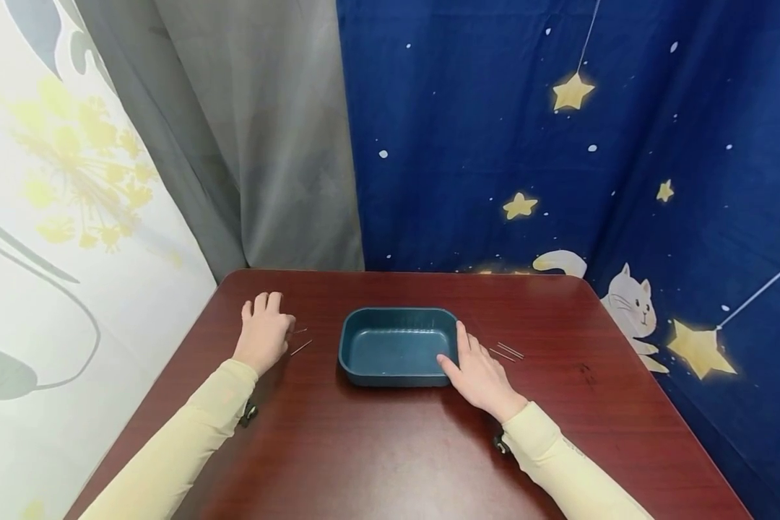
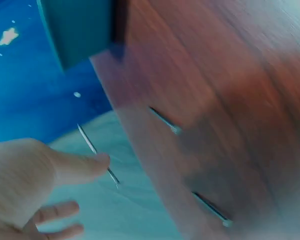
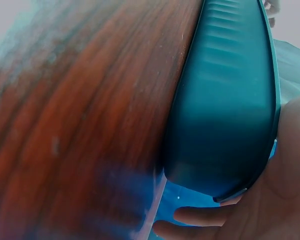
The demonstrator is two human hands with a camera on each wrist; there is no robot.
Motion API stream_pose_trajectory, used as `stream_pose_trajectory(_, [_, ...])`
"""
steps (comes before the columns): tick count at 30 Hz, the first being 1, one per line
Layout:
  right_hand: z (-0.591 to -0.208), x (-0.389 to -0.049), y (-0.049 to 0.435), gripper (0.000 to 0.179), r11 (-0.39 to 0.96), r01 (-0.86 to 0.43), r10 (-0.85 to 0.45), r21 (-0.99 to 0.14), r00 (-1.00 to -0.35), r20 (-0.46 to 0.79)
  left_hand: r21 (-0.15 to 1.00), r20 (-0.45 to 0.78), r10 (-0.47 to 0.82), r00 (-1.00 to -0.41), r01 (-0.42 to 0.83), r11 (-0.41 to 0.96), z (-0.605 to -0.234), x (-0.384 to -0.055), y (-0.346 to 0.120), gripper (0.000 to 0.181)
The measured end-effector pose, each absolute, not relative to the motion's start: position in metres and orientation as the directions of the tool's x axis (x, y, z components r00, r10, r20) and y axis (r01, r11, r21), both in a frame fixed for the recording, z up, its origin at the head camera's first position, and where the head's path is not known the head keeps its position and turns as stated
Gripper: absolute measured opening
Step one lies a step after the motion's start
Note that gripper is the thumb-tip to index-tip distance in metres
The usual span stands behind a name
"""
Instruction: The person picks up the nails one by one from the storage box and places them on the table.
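Observation:
My left hand point(image 1: 263, 336) is above the left part of the table. In the left wrist view its thumb pinches a thin metal nail point(image 2: 86, 139), held off the tabletop. Two more nails lie on the wood below it, one nail point(image 2: 164, 120) nearer the box and another nail point(image 2: 211, 209) farther off. A teal rectangular box point(image 1: 399, 378), open at the top, stands mid-table with nothing visible inside. At its right end my right hand point(image 1: 484, 375) holds the wall, thumb over the rim and fingers along the outside.
To the right of my right hand lie several thin nails point(image 1: 510, 350) on the dark red wooden table point(image 1: 390, 448). Grey curtains point(image 1: 286, 144) and blue star-patterned curtains point(image 1: 455, 144) hang behind it. White patterned cloth point(image 1: 39, 289) hangs at the left.

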State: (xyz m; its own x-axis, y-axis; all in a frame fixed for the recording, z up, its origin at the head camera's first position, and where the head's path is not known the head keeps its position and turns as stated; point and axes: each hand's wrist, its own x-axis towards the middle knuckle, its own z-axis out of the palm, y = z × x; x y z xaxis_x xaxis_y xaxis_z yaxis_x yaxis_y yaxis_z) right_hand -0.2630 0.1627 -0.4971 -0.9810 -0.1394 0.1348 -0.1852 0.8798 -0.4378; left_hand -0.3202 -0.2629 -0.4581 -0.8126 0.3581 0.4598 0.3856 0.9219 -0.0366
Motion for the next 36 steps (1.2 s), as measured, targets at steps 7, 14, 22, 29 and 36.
stream_pose_trajectory(7, [-0.497,-0.263,0.163,0.088,0.873,-0.183,-0.14,-0.451,-0.982,0.126,-0.093,0.437,0.396,-0.808,0.397,0.913,-0.474,-0.326,-0.277,0.039])
stream_pose_trajectory(14, [-0.496,-0.262,0.163,0.087,0.875,-0.171,-0.126,-0.452,-0.984,0.127,-0.13,0.42,0.413,-0.808,0.397,0.909,-0.485,-0.331,-0.282,0.035])
stream_pose_trajectory(22, [-0.497,-0.259,0.162,0.087,0.873,-0.162,-0.121,-0.46,-0.986,0.117,-0.117,0.413,0.395,-0.821,0.382,0.917,-0.495,-0.331,-0.285,0.028])
stream_pose_trajectory(29, [-0.499,-0.257,0.163,0.086,0.878,-0.165,-0.127,-0.449,-0.985,0.116,-0.028,0.419,0.324,-0.848,0.345,0.938,-0.491,-0.316,-0.262,0.003])
stream_pose_trajectory(36, [-0.497,-0.261,0.162,0.086,0.881,-0.166,-0.124,-0.444,-0.985,0.122,0.093,0.424,0.329,-0.844,0.402,0.911,-0.47,-0.298,-0.218,0.019])
